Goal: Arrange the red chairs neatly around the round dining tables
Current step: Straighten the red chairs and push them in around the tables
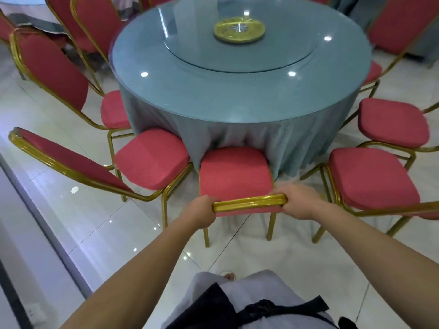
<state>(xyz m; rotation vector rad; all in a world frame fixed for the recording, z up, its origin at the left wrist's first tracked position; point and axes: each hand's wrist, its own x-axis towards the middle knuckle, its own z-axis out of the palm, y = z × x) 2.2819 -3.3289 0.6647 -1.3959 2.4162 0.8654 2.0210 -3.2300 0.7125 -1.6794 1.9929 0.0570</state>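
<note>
Both forearms are extended from the lower frame. The left hand (pixel 202 213) and right hand (pixel 297 205) are clenched around the gold top rail (pixel 249 202) of the middle red chair (pixel 235 172), one at each end. Its seat is set against the blue-draped round bench (pixel 237 96) at frame centre, between a left neighbouring chair (pixel 152 157) and a right neighbouring chair (pixel 370 179). A gold disc (pixel 239 30) is carried on the glass turntable (pixel 190 43).

Roughly ten red chairs (pixel 235 172), the far ones cropped and hard to separate. One round table (pixel 237 96) whole, a second table (pixel 26 10) cut off. One glass turntable (pixel 237 55). Two hands: left hand (pixel 202 214), right hand (pixel 297 205).
</note>
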